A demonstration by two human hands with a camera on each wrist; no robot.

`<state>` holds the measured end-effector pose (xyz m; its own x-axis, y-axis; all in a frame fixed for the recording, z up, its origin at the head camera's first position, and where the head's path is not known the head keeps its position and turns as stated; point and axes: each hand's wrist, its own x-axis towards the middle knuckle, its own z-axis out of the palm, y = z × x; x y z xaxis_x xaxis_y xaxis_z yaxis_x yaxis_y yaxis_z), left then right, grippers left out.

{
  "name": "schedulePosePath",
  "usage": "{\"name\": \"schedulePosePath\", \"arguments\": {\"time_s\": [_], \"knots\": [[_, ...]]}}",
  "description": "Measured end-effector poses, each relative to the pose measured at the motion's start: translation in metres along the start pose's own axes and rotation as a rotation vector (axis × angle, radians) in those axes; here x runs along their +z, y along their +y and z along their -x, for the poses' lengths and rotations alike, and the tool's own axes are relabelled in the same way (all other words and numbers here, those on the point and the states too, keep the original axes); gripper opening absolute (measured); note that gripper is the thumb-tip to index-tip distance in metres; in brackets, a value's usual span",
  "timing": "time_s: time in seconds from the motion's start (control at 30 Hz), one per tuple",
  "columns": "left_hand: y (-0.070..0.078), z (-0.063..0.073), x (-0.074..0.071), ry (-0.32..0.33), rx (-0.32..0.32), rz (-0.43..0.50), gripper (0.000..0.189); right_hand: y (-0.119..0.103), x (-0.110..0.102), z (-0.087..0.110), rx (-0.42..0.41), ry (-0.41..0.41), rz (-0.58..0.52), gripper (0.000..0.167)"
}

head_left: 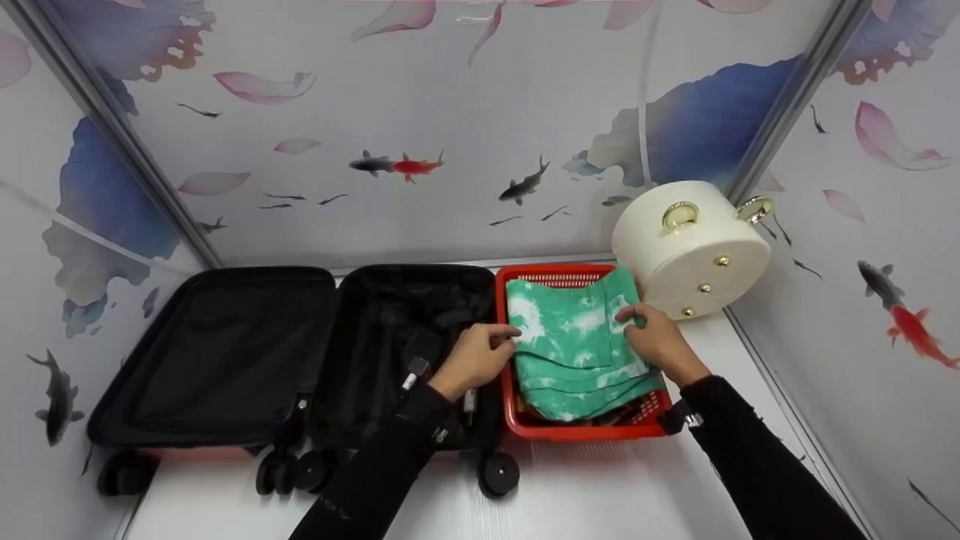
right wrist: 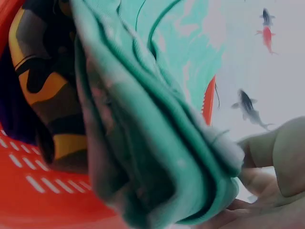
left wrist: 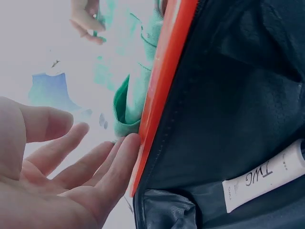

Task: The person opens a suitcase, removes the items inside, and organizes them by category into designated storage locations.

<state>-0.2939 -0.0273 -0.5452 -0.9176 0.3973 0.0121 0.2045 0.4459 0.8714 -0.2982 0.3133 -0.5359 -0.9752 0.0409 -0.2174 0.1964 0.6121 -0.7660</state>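
A folded green-and-white tie-dye garment (head_left: 562, 322) lies in layers over the red plastic basket (head_left: 585, 433). My right hand (head_left: 660, 341) grips the garment's right side; in the right wrist view, thumb and fingers of that hand (right wrist: 271, 176) meet the thick folded edge (right wrist: 162, 143). At the opposite side is my left hand (head_left: 478, 358), its fingertips right at the garment's left edge by the basket rim. The left wrist view shows this hand (left wrist: 71, 167) with fingers loosely extended and the thumb apart from them.
Left of the basket lies an open black-lined suitcase (head_left: 240, 352) with dark items and a white tube (left wrist: 262, 179) in one half. A cream round case (head_left: 690, 247) leans in the back right corner. Under the garment sits a yellow-and-black patterned cloth (right wrist: 47, 95).
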Motion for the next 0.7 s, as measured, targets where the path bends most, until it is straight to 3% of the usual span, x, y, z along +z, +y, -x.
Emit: {"name": "schedulePosePath", "arguments": {"time_s": [0.2, 0.33, 0.47, 0.63, 0.7], "knots": [[-0.003, 0.007, 0.007, 0.042, 0.122, -0.046, 0.028, 0.000, 0.008, -0.003, -0.059, 0.071, 0.024, 0.037], [-0.002, 0.014, 0.009, 0.091, 0.189, -0.084, 0.024, 0.001, 0.014, 0.005, -0.192, 0.217, 0.169, 0.033], [-0.001, 0.032, 0.002, 0.127, 0.233, -0.205, 0.023, -0.015, 0.019, 0.025, -0.326, 0.324, 0.272, 0.033], [-0.021, 0.073, -0.009, 0.083, 0.194, -0.391, 0.021, -0.036, 0.035, 0.066, -0.373, 0.206, 0.233, 0.029], [-0.033, 0.093, -0.012, 0.104, 0.183, -0.488, 0.017, -0.037, 0.050, 0.084, -0.373, 0.174, 0.245, 0.025]]}}
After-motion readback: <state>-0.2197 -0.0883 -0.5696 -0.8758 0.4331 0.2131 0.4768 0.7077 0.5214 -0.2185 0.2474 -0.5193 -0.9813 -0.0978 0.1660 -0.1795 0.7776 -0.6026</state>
